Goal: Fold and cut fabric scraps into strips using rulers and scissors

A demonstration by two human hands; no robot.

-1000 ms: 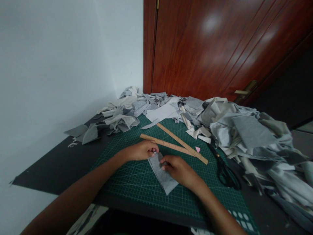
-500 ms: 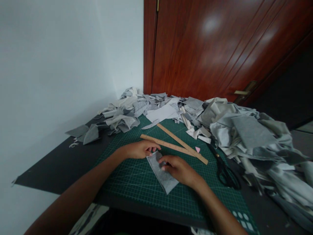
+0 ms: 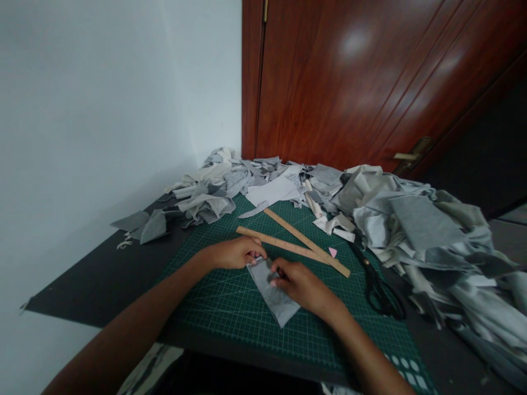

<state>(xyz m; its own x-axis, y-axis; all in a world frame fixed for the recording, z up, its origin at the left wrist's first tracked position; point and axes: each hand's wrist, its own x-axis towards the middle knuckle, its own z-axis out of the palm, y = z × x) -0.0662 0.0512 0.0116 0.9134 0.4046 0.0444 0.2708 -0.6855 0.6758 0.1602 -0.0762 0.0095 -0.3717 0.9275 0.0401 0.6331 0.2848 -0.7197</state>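
Observation:
A small grey piece of folded fabric point(image 3: 276, 299) lies slanted on the green cutting mat point(image 3: 218, 296). At its far left corner, my left hand point(image 3: 236, 253) pinches the fabric's top edge between thumb and fingers. My right hand point(image 3: 300, 282) rests over the right side of the piece, fingers curled, with thumb and index finger a little apart near its upper right edge. Whether those fingertips grip any cloth I cannot tell. Just beyond the hands, two wooden rulers point(image 3: 284, 244) lie crossed on the mat.
Black-handled scissors point(image 3: 382, 293) lie right of the rulers, near a pink triangular chalk point(image 3: 332, 252). Heaped grey and cream fabric scraps point(image 3: 428, 222) cover the right side, and more scraps point(image 3: 206, 206) line the back. A wall point(image 3: 102, 109) stands left and a wooden door point(image 3: 329, 82) behind.
My left fingers have closed in on the fabric's top edge and moved slightly down. My right hand has shifted very little; the fabric stays in place.

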